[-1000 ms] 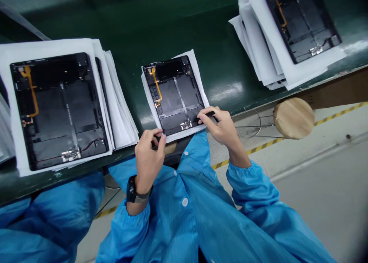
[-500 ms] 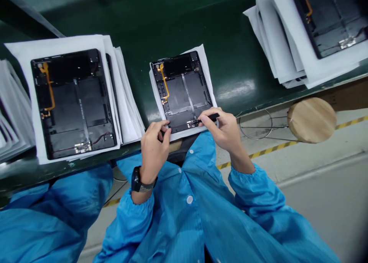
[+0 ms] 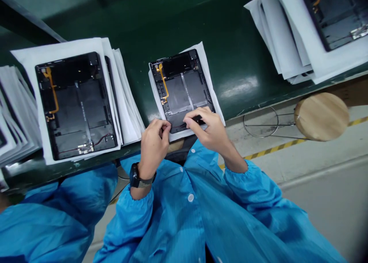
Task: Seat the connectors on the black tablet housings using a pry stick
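An opened black tablet housing (image 3: 186,88) lies on a white foam sleeve (image 3: 211,79) before me. An orange flex cable (image 3: 163,81) runs down its left side, and a grey ribbon cable (image 3: 186,90) down its middle. My left hand (image 3: 153,140) is at the housing's lower left corner, thumb and index finger pinched together; what lies between them is hidden. My right hand (image 3: 209,130) hovers over the lower right part, fingers closed around a slim black tool (image 3: 198,118), mostly covered by the hand. The small circuit board there is hidden beneath this hand.
A similar open housing (image 3: 77,113) rests on stacked white sleeves (image 3: 126,102) at left, another (image 3: 342,17) at upper right. All sit on a green table (image 3: 230,63). A round wooden stool (image 3: 322,116) stands beyond the table edge. A co-worker's blue-clothed legs (image 3: 57,217) are at lower left.
My right hand has moved left and slightly down across the housing, now covering the circuit board that showed before. My left hand stays at the corner, its fingertips closer together.
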Demonstrator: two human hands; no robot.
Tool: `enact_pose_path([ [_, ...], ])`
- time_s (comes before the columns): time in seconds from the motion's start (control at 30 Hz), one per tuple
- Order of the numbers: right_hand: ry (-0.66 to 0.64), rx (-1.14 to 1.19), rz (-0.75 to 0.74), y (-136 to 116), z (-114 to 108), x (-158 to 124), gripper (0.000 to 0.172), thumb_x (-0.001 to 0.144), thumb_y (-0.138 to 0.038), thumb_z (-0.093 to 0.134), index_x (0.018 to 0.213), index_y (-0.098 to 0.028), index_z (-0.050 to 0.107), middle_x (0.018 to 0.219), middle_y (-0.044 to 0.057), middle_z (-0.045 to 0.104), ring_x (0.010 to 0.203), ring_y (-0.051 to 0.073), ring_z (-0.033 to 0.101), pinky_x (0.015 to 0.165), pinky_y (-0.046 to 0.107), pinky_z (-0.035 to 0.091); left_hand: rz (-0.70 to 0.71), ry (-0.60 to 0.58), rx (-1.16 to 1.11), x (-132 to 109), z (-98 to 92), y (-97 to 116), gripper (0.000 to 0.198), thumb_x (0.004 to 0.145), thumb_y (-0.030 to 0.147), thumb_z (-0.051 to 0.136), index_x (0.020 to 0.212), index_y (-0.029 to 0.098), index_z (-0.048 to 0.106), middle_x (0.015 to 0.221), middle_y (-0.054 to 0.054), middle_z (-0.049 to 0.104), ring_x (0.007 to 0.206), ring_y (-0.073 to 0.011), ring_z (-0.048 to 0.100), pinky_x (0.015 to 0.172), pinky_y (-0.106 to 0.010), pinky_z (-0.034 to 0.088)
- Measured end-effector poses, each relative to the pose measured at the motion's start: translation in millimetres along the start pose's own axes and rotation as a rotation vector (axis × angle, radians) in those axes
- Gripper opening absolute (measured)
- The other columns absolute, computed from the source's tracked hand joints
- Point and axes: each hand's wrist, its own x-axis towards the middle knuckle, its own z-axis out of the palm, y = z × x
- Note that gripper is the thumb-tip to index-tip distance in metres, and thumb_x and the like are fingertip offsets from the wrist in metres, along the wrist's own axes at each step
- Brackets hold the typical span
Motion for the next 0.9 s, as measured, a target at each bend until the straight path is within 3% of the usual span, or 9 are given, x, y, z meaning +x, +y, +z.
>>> enact_pose_path([
  [0.13, 0.013, 0.019, 0.049, 3, -4, -1, 0.013, 0.103, -0.022, 0.061, 0.091, -0.022, 0.067, 0.089, 0.001, 0.077, 0.085, 0.018, 0.068, 0.084, 0.035, 0.046, 0.028, -0.021, 0.079, 0, -0.9, 4, 0.013, 0.1, 0.015, 0.052, 0.091, 0.021, 0.06, 0.091, -0.003, 0.062, 0.083, -0.0184, 0.059, 0.076, -0.032, 0.044],
  [0.3, 0.022, 0.052, 0.095, 8, -9, -2, 0.014, 0.103, -0.027, 0.062, 0.091, -0.022, 0.069, 0.084, 0.0, 0.075, 0.08, 0.018, 0.067, 0.083, 0.035, 0.047, 0.077, -0.057, 0.15, -2, -3.9, 8, 0.009, 0.099, 0.018, 0.058, 0.104, 0.022, 0.062, 0.098, -0.004, 0.062, 0.089, -0.0208, 0.061, 0.078, -0.033, 0.045],
  [0.53, 0.012, 0.1, 0.143, 12, -9, -3, 0.015, 0.103, -0.03, 0.062, 0.092, -0.023, 0.069, 0.083, 0.001, 0.074, 0.081, 0.018, 0.068, 0.082, 0.034, 0.05, 0.186, -0.095, 0.27, 3, -7.5, 8, 0.013, 0.103, 0.018, 0.05, 0.097, 0.022, 0.06, 0.101, -0.007, 0.059, 0.1, -0.0252, 0.06, 0.084, -0.036, 0.046],
  [0.7, 0.01, 0.129, 0.143, 12, -10, -2, 0.015, 0.103, -0.03, 0.062, 0.092, -0.022, 0.069, 0.082, 0.001, 0.074, 0.08, 0.018, 0.069, 0.081, 0.033, 0.051, 0.221, -0.141, 0.321, 5, -11.2, 7, 0.012, 0.103, 0.018, 0.051, 0.11, 0.021, 0.06, 0.109, -0.009, 0.059, 0.104, -0.0267, 0.059, 0.084, -0.037, 0.047],
  [0.9, 0.002, 0.136, 0.157, 12, -12, -1, 0.015, 0.103, -0.031, 0.062, 0.093, -0.021, 0.069, 0.083, 0.001, 0.074, 0.078, 0.017, 0.069, 0.079, 0.032, 0.051, 0.269, -0.15, 0.363, 9, -13.1, 9, 0.017, 0.104, 0.017, 0.048, 0.095, 0.02, 0.062, 0.104, -0.01, 0.059, 0.099, -0.0267, 0.056, 0.084, -0.038, 0.046],
])
